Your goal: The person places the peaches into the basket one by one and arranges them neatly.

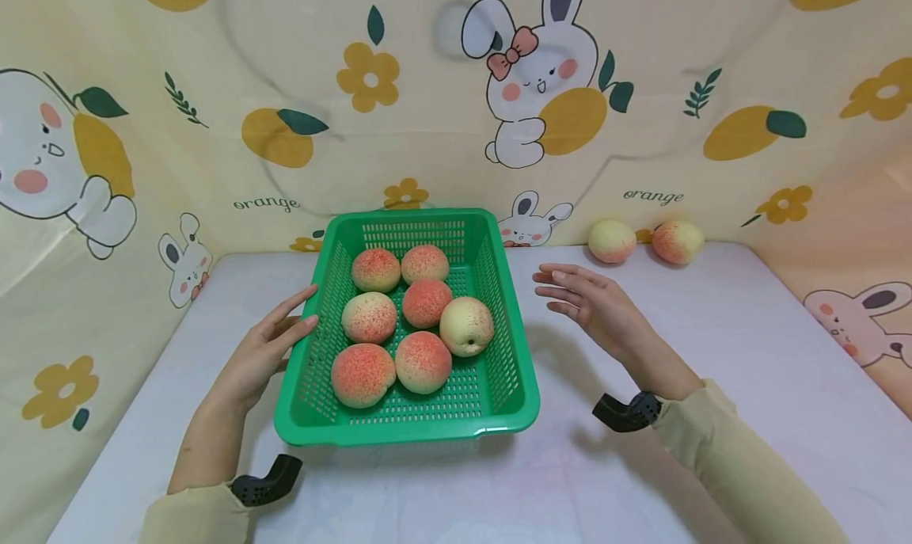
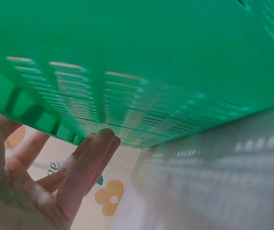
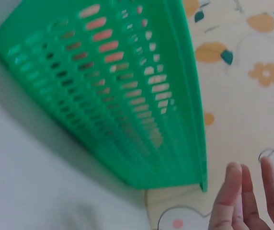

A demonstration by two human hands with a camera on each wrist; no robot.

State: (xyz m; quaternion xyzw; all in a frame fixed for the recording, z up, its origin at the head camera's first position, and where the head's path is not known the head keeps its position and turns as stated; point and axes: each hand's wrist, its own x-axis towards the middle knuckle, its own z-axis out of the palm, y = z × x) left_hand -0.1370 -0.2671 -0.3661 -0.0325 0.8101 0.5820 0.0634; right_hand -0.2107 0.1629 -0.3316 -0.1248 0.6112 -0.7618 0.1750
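Observation:
A green plastic basket (image 1: pixel 406 431) with slotted walls stands in front of me in the head view, holding several red-and-yellow peaches (image 1: pixel 362 375). At its left side, my left hand (image 1: pixel 252 358) holds the rim, thumb and index finger over the edge. The left wrist view shows its other fingers (image 2: pixel 86 167) beneath the rim, against the slotted outer wall (image 2: pixel 127 91). My right hand (image 1: pixel 594 302) hovers to the right of the basket, apart from it, with fingers extended and nothing in them. Those fingers (image 3: pixel 228 196) show beyond the basket's end in the right wrist view.
Two more peaches, one left (image 1: pixel 611 241) and one right (image 1: pixel 678 241), lie at the back right of the white table (image 1: pixel 641 481), close to the cloth backdrop (image 1: pixel 427 156) with printed rabbits and oranges. Black wrist cameras, left (image 1: pixel 267 481) and right (image 1: pixel 627 412), sit at my sleeves.

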